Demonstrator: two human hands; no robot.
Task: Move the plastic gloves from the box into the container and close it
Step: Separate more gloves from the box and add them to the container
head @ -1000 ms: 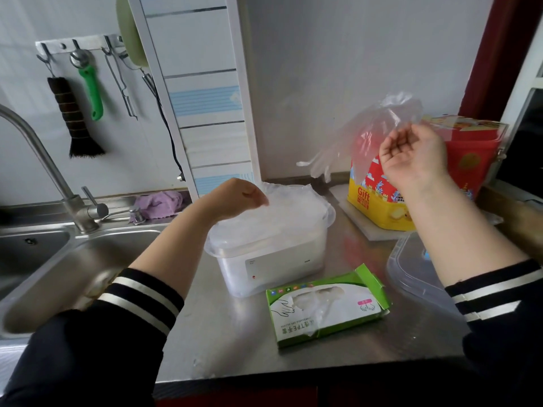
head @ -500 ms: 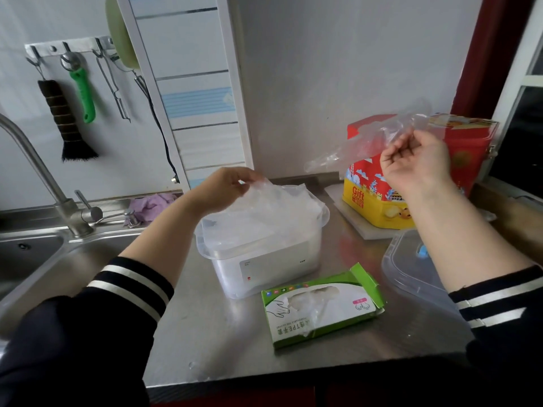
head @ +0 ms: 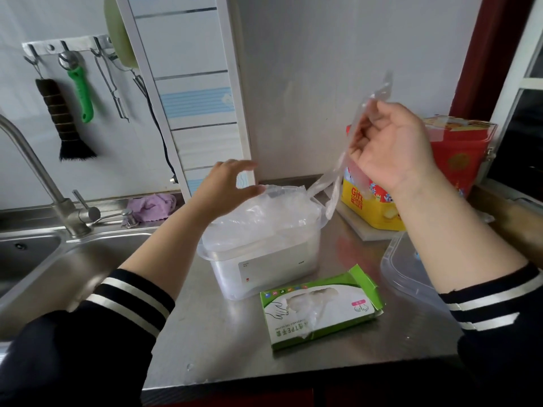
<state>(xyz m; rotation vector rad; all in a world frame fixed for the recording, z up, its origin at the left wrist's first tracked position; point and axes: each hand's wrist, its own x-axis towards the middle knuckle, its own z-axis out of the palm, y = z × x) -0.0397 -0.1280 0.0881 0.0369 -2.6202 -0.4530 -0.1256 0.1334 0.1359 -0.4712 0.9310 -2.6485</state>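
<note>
Our right hand (head: 388, 148) is pinching a clear plastic glove (head: 335, 183) raised above the counter (head: 223, 342), its lower end trailing onto the gloves piled in the open container (head: 264, 259). Our left hand (head: 226, 186) is hovering relaxed, fingers spread, over that pile. We are seeing the green box (head: 320, 306) lying just in front.

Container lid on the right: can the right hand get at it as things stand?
Probably not yet: the right hand grips a plastic glove held above the container. The lid lies uncovered below that forearm, otherwise easy to reach.
</note>
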